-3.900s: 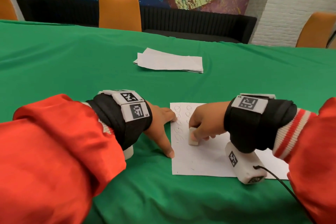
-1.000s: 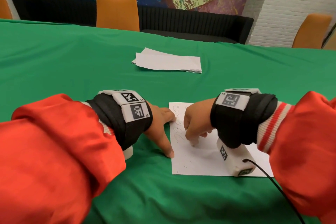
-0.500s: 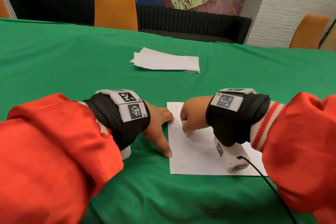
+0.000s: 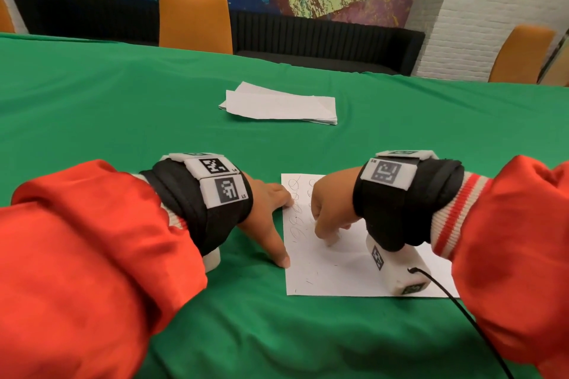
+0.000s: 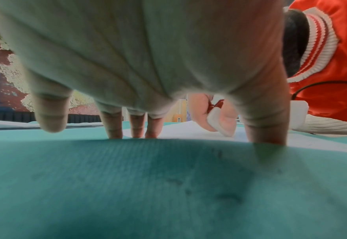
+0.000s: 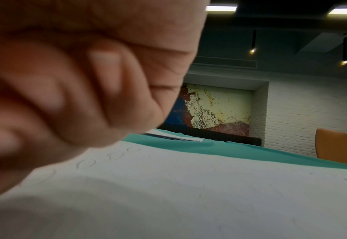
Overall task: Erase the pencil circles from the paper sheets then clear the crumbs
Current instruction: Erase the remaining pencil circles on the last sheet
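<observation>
While the eraser is down on the paper sheet, the step in hand looks like mid-erase, first part of the task. Eraser is a small white block with a worn rounded tip, pinched in the right hand, fingers curled round it, tip touching the sheet near its left half. Sheet is thin white paper, flat on the desk, close to the person. Pencil circles, faint grey loops, run down the left edge, more by the top; lower area looks mostly blank with a few dark crumbs, short specks. Left hand is spread flat, fingers straight, tips pressing the sheet's left edge to pin it, holding nothing. Likely next: short rubbing strokes over the left column of loops, with light pressure, since thin paper could crease or slip on the cloth. Green cloth on the desk is smooth, fine-ribbed. Stack of white sheets lies well apart further back, loosely piled. Orange chairs behind.
</observation>
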{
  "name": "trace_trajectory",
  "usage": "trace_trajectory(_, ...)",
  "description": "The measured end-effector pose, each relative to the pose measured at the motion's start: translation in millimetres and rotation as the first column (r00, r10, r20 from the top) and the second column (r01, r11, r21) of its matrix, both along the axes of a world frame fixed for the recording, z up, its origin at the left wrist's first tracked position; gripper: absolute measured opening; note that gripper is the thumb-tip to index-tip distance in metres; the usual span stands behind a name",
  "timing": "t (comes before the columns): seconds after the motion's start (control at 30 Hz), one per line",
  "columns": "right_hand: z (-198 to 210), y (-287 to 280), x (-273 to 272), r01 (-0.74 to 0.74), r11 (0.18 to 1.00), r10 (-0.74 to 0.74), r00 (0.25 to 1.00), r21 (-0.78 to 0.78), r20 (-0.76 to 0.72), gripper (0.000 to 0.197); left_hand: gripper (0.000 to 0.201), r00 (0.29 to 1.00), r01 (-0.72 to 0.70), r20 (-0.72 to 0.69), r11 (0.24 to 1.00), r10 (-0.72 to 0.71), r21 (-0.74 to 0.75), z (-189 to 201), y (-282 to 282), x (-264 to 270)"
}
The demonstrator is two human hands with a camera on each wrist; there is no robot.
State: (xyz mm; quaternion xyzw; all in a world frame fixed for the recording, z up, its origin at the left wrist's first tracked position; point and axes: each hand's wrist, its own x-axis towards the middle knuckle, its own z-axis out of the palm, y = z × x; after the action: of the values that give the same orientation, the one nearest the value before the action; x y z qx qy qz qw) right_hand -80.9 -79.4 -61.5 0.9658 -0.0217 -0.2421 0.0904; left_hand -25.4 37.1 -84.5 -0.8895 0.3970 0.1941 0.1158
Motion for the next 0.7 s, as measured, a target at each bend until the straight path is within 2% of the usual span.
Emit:
trace_trajectory(0.1, 0, -1, 1, -0.001, 0.999, -0.002, 0.998, 0.036, 0.064, 0.012, 0.101, 1.000, -0.001, 0.004, 1.000, 0.001, 0.003, 0, -1, -1)
trace_trajectory(0.27, -2, -1, -3, 0.025, 0.996, -0.021, 0.999, 0.082, -0.043, 0.011, 0.103, 1.000, -0.002, 0.002, 1.000, 0.002, 0.003, 0, 0, 1)
trace_trajectory(0.43, -2, -6, 3, 0.035, 0.997, -0.041, 0.996, 0.071, 0.075, 0.014, 0.101, 1.000, -0.013, -0.005, 1.000, 0.013, -0.005, -1, 0, 1)
trace_trajectory(0.57, -5, 1, 2, 0.001, 0.990, 0.003, 1.000, 0.138, -0.028, 0.016, 0.102, 1.000, -0.003, -0.003, 1.000, 0.003, -0.001, 0, 0, 1)
trace_trajectory(0.7, -6, -1, 10, 0.010, 0.987, -0.025, 0.995, 0.157, 0.092, 0.012, 0.102, 1.000, -0.006, -0.005, 1.000, 0.006, -0.006, -1, 0, 1)
